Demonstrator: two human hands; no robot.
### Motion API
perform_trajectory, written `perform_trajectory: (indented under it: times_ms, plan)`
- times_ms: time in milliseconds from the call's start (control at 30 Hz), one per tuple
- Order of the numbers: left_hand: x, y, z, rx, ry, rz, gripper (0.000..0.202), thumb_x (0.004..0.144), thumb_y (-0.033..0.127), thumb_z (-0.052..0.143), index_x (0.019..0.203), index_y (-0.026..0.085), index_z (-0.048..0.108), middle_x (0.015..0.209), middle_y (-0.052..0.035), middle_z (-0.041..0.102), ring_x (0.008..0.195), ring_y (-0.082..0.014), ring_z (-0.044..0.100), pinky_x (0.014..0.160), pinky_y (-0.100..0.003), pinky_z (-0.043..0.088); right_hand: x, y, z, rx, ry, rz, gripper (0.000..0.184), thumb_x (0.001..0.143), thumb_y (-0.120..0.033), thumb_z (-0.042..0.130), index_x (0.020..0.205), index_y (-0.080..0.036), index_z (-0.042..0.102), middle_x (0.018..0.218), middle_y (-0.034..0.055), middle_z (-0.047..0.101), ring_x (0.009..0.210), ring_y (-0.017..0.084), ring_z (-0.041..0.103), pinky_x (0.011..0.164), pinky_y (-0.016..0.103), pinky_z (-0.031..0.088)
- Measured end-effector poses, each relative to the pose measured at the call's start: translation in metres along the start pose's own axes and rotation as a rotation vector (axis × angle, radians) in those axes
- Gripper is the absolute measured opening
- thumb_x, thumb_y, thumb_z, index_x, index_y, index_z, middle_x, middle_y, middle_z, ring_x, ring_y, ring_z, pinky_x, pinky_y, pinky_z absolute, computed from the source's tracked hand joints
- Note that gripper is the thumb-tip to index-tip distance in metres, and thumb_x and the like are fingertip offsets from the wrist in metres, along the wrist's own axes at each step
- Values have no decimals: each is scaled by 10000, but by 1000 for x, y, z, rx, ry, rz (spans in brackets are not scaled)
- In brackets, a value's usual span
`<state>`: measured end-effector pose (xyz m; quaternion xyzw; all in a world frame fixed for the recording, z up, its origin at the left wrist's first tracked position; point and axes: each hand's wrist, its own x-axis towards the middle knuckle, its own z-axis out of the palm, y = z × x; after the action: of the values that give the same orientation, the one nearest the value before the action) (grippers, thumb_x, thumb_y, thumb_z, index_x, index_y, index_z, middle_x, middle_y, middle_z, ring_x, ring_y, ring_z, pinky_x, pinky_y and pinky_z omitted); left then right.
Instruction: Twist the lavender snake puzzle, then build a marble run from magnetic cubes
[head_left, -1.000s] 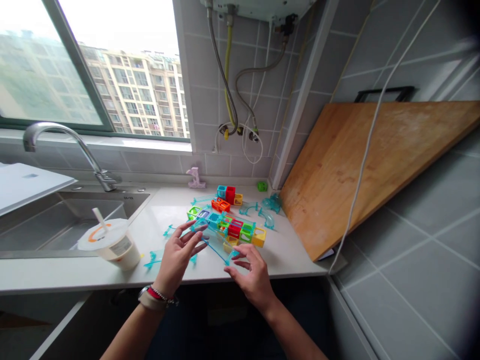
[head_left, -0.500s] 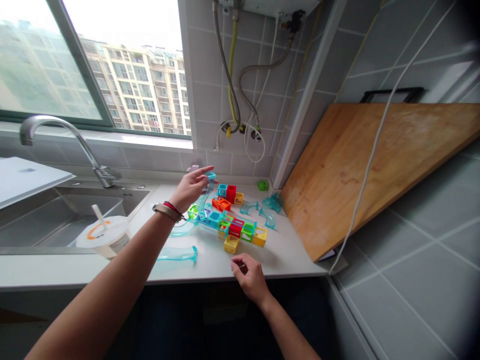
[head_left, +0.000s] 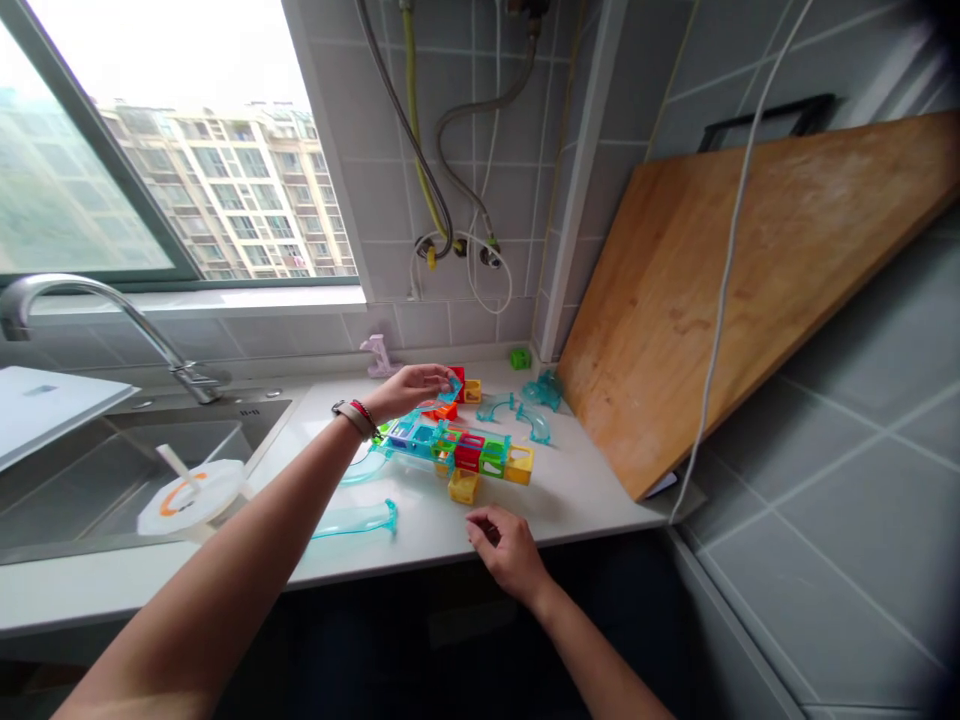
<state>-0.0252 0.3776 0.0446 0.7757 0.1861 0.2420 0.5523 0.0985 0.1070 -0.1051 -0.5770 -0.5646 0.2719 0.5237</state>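
My left hand [head_left: 414, 386] is closed around one end of a clear teal track piece [head_left: 453, 389], held above the back of a toy block assembly. That assembly [head_left: 469, 452] lies on the counter, made of clear blue, green, red and yellow open cubes with teal track along it. A yellow cube [head_left: 463, 487] sits at its front side. Close to the counter's front edge, my right hand [head_left: 508, 550] is loosely curled, with nothing visible in its fingers. Behind the left hand are a red cube [head_left: 457, 375] and an orange block [head_left: 444, 411], both partly covered.
Curved teal tracks [head_left: 535, 424] and a green cube [head_left: 520, 358] lie at the right rear. A straight teal track [head_left: 360, 519] is at the front left. A lidded cup with a straw [head_left: 176, 497] stands by the sink [head_left: 67, 555]. A wooden board [head_left: 720, 310] leans on the right.
My left hand has moved right and lower, tilting the teal track piece away from its upright position over the assembly. The lilac piece behind it now shows more. My right hand has hardly moved.
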Motion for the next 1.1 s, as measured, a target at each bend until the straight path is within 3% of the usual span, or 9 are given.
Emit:
perform_trajectory:
  times_ms: [133, 433, 633, 900, 1100]
  plan:
    - [-2, -6, 3, 58, -58, -32, 438, 785, 467, 827, 1034, 122, 723, 983, -111, 762, 900, -200, 704, 818, -323, 529, 1, -1, 0, -3, -3, -2, 178, 935, -313, 612, 968, -199, 746, 871, 51, 725, 753, 182, 690, 704, 286, 554]
    - [0, -9, 10, 194, -131, -36, 520, 830, 544, 758, 1145, 131, 735, 1010, -135, 773, 902, -225, 726, 774, -322, 573, -1, -1, 0, -40, -4, -16, 165, 934, -288, 608, 960, -203, 746, 863, 48, 715, 754, 180, 668, 705, 288, 532]
    - [1, 1, 24, 381, -194, -9, 477, 831, 520, 759, 1128, 147, 790, 918, -100, 787, 817, -194, 705, 757, -293, 566, -2, -1, 1, -50, -4, -33, 162, 938, -276, 598, 945, -201, 742, 856, 47, 710, 756, 180, 662, 720, 291, 529]
    - [2, 10, 42, 525, -227, 3, 437, 809, 530, 767, 1065, 179, 815, 946, -103, 797, 839, -216, 725, 748, -293, 586, -2, 0, 1, -67, -2, -57, 155, 941, -262, 591, 937, -204, 735, 862, 49, 710, 765, 179, 663, 726, 288, 524]
    - [3, 15, 37, 541, -225, 17, 503, 809, 565, 749, 1127, 176, 785, 1051, -121, 794, 925, -244, 738, 816, -332, 599, -3, -4, -1, -78, -3, -68, 156, 945, -250, 585, 939, -197, 732, 863, 48, 709, 767, 178, 658, 729, 286, 518]
